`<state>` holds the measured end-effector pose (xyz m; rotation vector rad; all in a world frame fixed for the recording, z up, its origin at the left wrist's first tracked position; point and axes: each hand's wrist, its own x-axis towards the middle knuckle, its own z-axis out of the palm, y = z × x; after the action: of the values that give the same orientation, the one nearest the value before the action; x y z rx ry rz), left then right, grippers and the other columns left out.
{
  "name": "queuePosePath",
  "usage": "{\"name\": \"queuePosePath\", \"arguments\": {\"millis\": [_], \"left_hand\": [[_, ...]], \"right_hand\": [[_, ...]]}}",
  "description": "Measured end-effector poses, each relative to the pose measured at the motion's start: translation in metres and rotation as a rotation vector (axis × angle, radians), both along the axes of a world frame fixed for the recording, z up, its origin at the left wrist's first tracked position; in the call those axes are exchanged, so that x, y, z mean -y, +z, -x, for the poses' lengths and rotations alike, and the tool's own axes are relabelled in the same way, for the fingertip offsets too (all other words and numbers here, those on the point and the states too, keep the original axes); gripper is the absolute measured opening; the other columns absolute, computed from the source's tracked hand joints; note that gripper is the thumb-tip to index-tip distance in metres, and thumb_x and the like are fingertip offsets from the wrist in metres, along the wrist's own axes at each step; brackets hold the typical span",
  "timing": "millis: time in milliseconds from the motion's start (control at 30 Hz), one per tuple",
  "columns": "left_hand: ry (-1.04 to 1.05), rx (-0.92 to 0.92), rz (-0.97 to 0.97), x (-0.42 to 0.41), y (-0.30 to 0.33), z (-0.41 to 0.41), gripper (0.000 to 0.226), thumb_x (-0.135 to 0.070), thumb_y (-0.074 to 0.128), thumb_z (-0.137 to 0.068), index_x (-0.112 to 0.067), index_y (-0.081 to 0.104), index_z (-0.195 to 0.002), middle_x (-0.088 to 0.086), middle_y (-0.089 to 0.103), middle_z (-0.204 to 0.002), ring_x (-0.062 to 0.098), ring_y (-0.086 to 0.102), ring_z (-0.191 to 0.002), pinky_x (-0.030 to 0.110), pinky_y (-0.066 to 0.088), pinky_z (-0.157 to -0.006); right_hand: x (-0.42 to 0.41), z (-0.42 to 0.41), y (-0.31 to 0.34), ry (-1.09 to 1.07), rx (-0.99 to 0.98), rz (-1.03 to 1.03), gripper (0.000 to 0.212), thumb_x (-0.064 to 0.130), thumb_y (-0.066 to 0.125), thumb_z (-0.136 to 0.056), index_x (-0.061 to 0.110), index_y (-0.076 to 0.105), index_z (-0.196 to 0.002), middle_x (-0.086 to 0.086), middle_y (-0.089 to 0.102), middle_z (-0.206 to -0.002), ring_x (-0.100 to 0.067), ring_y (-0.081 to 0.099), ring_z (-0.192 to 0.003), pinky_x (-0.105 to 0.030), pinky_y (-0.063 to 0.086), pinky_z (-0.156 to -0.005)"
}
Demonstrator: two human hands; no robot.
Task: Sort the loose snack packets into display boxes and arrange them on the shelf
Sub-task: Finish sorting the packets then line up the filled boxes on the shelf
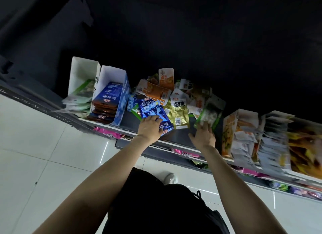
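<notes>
Left hand (pixel 150 127) gripping glossy blue foil packet (pixel 153 111) mid-frame, probably bound for blue cardboard display box (pixel 122 101) at left; right hand (pixel 203 136) pinching blurred green packet (pixel 210 113).

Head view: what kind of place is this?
Likely a shop aisle: a shelf with display boxes of snack packets, a loose pile, more packets on a shelf below, tiled floor.

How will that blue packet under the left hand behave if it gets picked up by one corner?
The blue packet looks like a thin, glossy foil pouch, so it will probably flop and may slip. It seems flat and light. It overlaps the loose pile, so lifting it with the left hand may drag neighbours.
</notes>
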<state>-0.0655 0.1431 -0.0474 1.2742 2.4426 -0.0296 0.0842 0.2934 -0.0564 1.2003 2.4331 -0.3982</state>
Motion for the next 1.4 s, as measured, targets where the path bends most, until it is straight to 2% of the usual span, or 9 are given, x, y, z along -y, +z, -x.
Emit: {"name": "queuePosePath", "arguments": {"millis": [133, 400, 533, 633, 733, 867, 1000, 1167, 1400], "left_hand": [[0.026, -0.002, -0.062, 0.006, -0.007, -0.002, 0.047, -0.034, 0.049, -0.092, -0.019, 0.042, -0.136, -0.001, 0.038, -0.144, 0.019, 0.036, -0.132, 0.037, 0.031, -0.108], [-0.009, 0.033, -0.060, 0.012, -0.002, -0.001, 0.051, -0.040, 0.050, -0.091, -0.021, 0.042, -0.137, -0.003, 0.034, -0.148, 0.017, 0.030, -0.137, 0.037, 0.025, -0.112], [0.073, 0.125, -0.140, 0.012, 0.007, -0.002, 0.050, -0.040, 0.052, -0.091, -0.020, 0.043, -0.137, 0.000, 0.046, -0.140, 0.019, 0.040, -0.130, 0.035, 0.031, -0.106], [0.367, 0.473, -0.334, 0.010, 0.024, -0.008, 0.048, -0.036, 0.057, -0.091, -0.021, 0.046, -0.135, 0.002, 0.054, -0.132, 0.017, 0.050, -0.120, 0.030, 0.040, -0.097], [0.620, 0.951, -0.492, 0.010, 0.046, -0.015, 0.050, -0.035, 0.060, -0.089, -0.020, 0.045, -0.135, 0.000, 0.057, -0.128, 0.011, 0.052, -0.114, 0.024, 0.038, -0.094], [0.620, 1.224, -0.678, 0.021, 0.075, -0.015, 0.048, -0.024, 0.065, -0.086, -0.020, 0.048, -0.131, 0.000, 0.065, -0.112, 0.014, 0.061, -0.105, 0.028, 0.048, -0.094], [0.478, 0.899, -0.818, 0.045, 0.102, 0.008, 0.032, -0.018, 0.068, -0.084, -0.021, 0.055, -0.113, -0.005, 0.068, -0.085, 0.005, 0.063, -0.074, 0.027, 0.052, -0.072], [0.251, 0.436, -0.721, 0.095, 0.129, 0.062, 0.030, -0.035, 0.066, -0.084, -0.023, 0.060, -0.111, -0.006, 0.070, -0.091, 0.010, 0.067, -0.079, 0.040, 0.056, -0.074], [0.369, -0.032, -0.994, 0.158, 0.154, 0.121, 0.032, -0.017, 0.064, -0.087, -0.016, 0.060, -0.119, -0.005, 0.066, -0.101, 0.009, 0.063, -0.089, 0.028, 0.053, -0.080]], "right_hand": [[0.012, -0.015, 0.003, 0.068, -0.172, 0.008, 0.039, 0.038, 0.050, -0.091, 0.017, 0.057, -0.123, -0.008, 0.052, -0.127, -0.028, 0.051, -0.114, -0.036, 0.041, -0.095], [0.018, 0.021, 0.006, -0.205, -0.061, -0.023, 0.082, 0.057, 0.068, -0.075, 0.006, 0.036, -0.132, -0.016, 0.035, -0.135, -0.032, 0.037, -0.121, -0.039, 0.043, -0.092], [0.020, 0.022, 0.017, -0.267, -0.116, 0.024, 0.067, 0.022, 0.069, -0.082, 0.006, 0.031, -0.135, -0.017, 0.044, -0.133, -0.033, 0.048, -0.117, -0.038, 0.048, -0.084], [0.019, 0.006, 0.042, -0.516, -0.513, 0.122, 0.040, 0.001, 0.052, -0.087, 0.006, 0.042, -0.126, -0.017, 0.062, -0.104, -0.034, 0.061, -0.088, -0.034, 0.047, -0.066], [0.032, -0.005, 0.078, -0.783, -0.924, 0.551, 0.041, -0.005, 0.044, -0.088, 0.016, 0.048, -0.123, 0.004, 0.058, -0.090, -0.021, 0.054, -0.088, -0.030, 0.044, -0.079], [0.065, 0.005, 0.115, -0.743, -1.076, 0.879, 0.030, 0.003, 0.048, -0.093, 0.028, 0.063, -0.102, 0.010, 0.066, -0.095, -0.003, 0.061, -0.088, -0.021, 0.046, -0.078], [0.081, 0.029, 0.123, -0.376, -0.979, 0.612, 0.009, 0.016, 0.059, -0.091, 0.020, 0.066, -0.087, 0.007, 0.061, -0.080, -0.008, 0.054, -0.072, -0.030, 0.043, -0.071], [0.092, 0.081, 0.162, -0.050, -0.936, 0.412, 0.041, 0.028, 0.070, -0.084, 0.025, 0.045, -0.116, 0.013, 0.064, -0.081, 0.004, 0.062, -0.072, -0.011, 0.049, -0.065], [0.132, 0.170, 0.167, 0.025, -1.105, 0.535, 0.033, 0.011, 0.062, -0.090, 0.006, 0.054, -0.121, 0.011, 0.065, -0.087, -0.011, 0.071, -0.073, -0.033, 0.059, -0.065]]}}
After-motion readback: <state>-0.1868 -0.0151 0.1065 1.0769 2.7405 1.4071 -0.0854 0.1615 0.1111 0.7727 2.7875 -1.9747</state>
